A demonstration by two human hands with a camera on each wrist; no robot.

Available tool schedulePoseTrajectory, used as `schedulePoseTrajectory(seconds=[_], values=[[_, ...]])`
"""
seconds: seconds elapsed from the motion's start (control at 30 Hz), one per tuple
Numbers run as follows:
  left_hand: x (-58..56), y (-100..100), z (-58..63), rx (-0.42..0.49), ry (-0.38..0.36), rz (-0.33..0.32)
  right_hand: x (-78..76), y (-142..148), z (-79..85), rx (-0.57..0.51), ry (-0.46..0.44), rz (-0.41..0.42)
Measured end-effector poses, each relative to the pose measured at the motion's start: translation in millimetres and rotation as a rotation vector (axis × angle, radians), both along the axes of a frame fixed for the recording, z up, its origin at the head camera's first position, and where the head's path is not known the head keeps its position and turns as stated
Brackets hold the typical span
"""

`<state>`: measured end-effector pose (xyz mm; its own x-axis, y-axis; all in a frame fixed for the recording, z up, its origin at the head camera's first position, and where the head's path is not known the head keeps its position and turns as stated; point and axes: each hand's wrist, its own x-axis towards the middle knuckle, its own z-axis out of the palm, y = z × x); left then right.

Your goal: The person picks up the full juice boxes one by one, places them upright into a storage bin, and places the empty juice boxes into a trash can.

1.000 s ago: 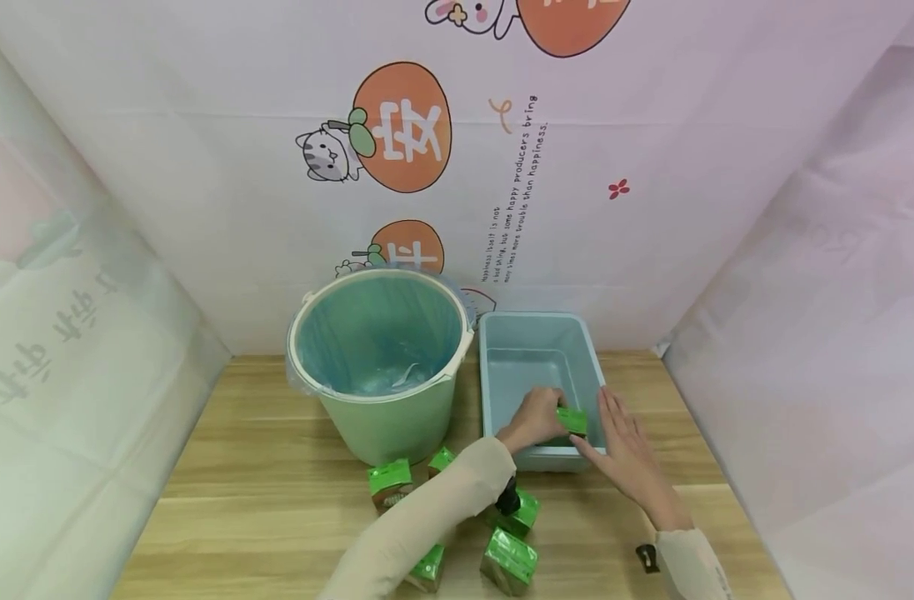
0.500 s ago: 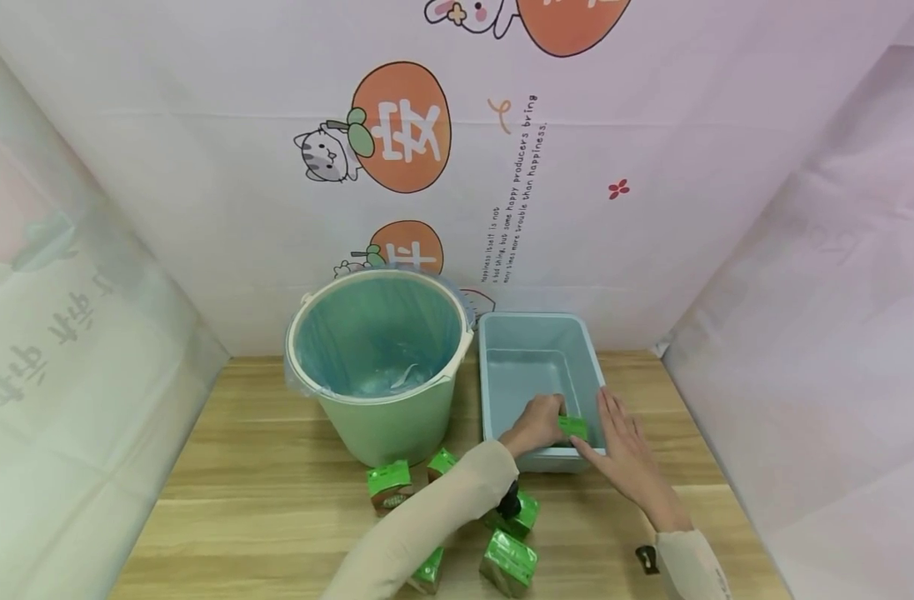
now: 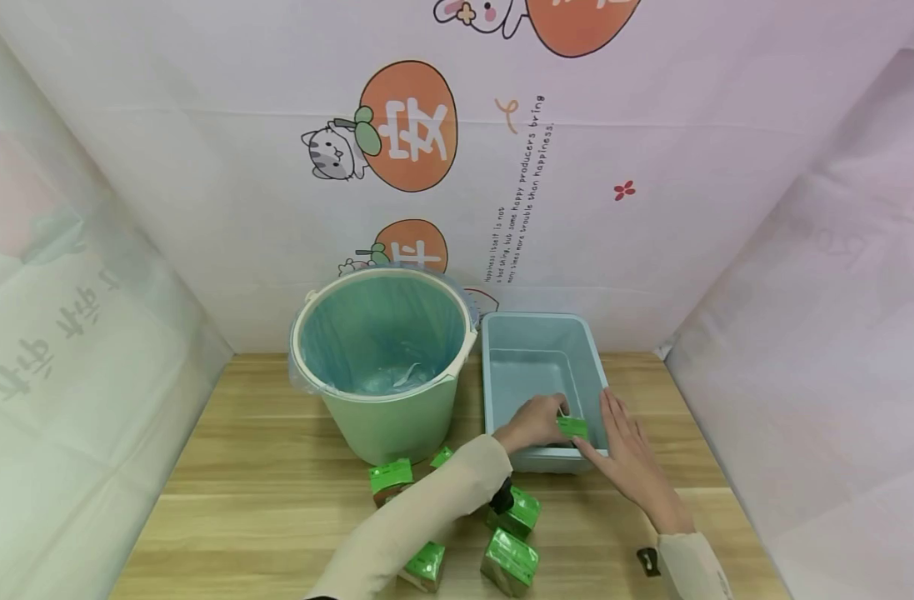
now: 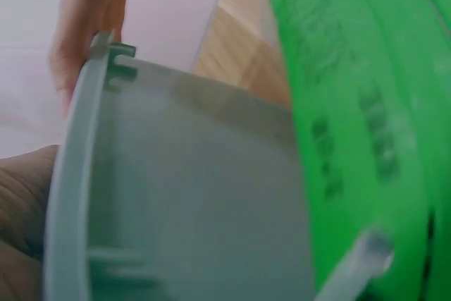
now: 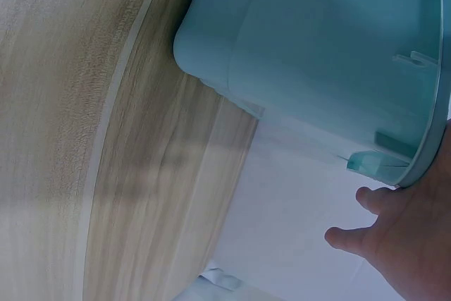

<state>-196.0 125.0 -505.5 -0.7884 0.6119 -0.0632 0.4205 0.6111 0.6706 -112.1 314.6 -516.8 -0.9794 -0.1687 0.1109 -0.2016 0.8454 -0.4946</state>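
Observation:
My left hand [image 3: 535, 421] reaches into the front of a light blue plastic bin [image 3: 527, 321] and grips a green-topped drink carton [image 3: 573, 427]. Only the carton's top shows. My right hand [image 3: 635, 467] rests along the bin's right rim at the front corner, fingers straight on the outer side, thumb towards the carton. In the right wrist view two straight fingertips stick out past the rim. Another green-topped carton [image 4: 366, 125] fills the right of the left wrist view, close to the camera, outside the bin wall, with a thin pale straw-like piece in front of it.
Left of the bin stands a pale green bucket [image 3: 389, 425] with a clear liner. Several more green-topped cartons lie on the wooden table, including a front one [image 3: 510, 562] and one by the bucket [image 3: 392, 477]. A small black object [image 3: 647, 562] lies near the right sleeve.
My left hand and the carton have sunk slightly lower into the bin. The right hand keeps its place on the rim. The head view has shifted a little.

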Motion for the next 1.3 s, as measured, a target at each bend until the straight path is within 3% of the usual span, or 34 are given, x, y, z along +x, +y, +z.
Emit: schedulePoseTrajectory(seconds=[0.23,0.47,0.63,0.83,1.1,1.3], values=[[1.1,-17,14.4,0.05,-0.029,0.015,-0.5,1,-0.4,0.004,-0.001,0.002],[10.0,-40,27.7,0.109,0.046,0.016,1.3,0,1.8,-0.008,-0.023,0.009],[18.5,-59,42.8,0.201,0.104,0.034,1.5,1,3.1,-0.001,-0.028,0.003],[32.8,-93,59.8,0.337,0.103,0.043,1.8,0,3.2,0.0,-0.035,0.0],[56.6,-134,60.8,0.453,0.179,0.057,1.4,0,1.5,-0.006,-0.027,-0.005],[76.3,-167,51.2,0.475,0.248,0.108,0.4,-1,1.7,-0.008,-0.032,-0.002]])
